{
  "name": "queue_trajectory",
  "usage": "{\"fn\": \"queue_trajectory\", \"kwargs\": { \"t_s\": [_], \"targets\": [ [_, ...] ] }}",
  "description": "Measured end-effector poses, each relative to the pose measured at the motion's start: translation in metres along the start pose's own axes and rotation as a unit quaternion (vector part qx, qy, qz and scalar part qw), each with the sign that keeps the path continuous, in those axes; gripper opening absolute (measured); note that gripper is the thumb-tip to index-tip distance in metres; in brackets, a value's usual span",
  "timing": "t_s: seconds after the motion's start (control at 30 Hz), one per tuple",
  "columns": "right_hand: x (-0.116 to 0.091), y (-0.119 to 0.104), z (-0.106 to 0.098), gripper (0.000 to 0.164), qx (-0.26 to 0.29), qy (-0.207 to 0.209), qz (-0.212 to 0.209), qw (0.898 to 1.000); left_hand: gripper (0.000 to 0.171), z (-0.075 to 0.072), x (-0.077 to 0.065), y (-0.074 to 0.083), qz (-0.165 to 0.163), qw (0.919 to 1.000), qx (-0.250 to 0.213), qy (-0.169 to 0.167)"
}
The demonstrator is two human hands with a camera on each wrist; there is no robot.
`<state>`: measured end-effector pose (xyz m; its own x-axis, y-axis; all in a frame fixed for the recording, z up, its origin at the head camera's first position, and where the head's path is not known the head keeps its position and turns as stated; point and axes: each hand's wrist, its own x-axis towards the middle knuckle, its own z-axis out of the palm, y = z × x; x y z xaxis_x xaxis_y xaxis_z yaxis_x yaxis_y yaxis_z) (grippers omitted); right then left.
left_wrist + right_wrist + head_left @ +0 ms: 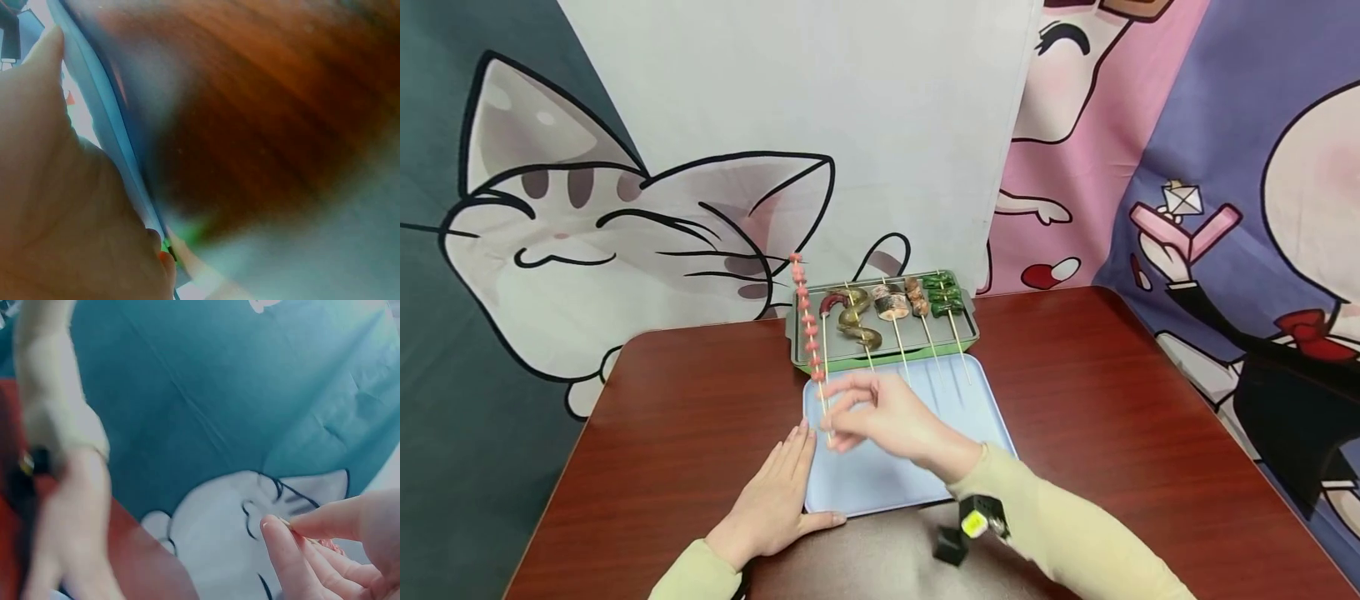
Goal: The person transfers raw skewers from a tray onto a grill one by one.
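My right hand (887,417) pinches the bare lower end of a skewer (810,329) threaded with small pinkish-red pieces. It stands nearly upright over the left side of a light blue tray (895,483). In the right wrist view, thumb and forefinger (325,519) meet on the thin stick, with red pieces (331,546) partly hidden behind the fingers. My left hand (775,500) lies with straight fingers along the tray's left edge, thumb at its front corner. The left wrist view shows this hand (69,187) close beside the tray's blue rim (119,131).
Behind the tray stands a grey-topped green grill (857,361). On it lie several skewers: a dark red curled piece (831,304), a brownish twisted one (852,317), a fish slice (891,304), meat chunks (916,296) and green leaves (946,302). Printed cloth (880,125) hangs behind the table.
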<state>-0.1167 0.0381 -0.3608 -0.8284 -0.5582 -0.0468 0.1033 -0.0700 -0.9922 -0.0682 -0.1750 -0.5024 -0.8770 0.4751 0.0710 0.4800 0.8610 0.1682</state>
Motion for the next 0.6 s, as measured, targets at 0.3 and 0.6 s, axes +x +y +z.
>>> {"fn": "queue_trajectory", "kwargs": {
  "t_s": [0.3,0.6],
  "targets": [
    [0.068,0.015,-0.014,0.027,-0.002,0.058,0.082,0.995,0.112,-0.007,0.002,0.003,0.004,0.9997,-0.015,-0.017],
    [0.092,0.040,-0.015,0.029,-0.053,0.074,0.145,0.985,0.111,-0.013,0.000,0.007,-0.003,0.9997,-0.021,-0.011]
  ]
}}
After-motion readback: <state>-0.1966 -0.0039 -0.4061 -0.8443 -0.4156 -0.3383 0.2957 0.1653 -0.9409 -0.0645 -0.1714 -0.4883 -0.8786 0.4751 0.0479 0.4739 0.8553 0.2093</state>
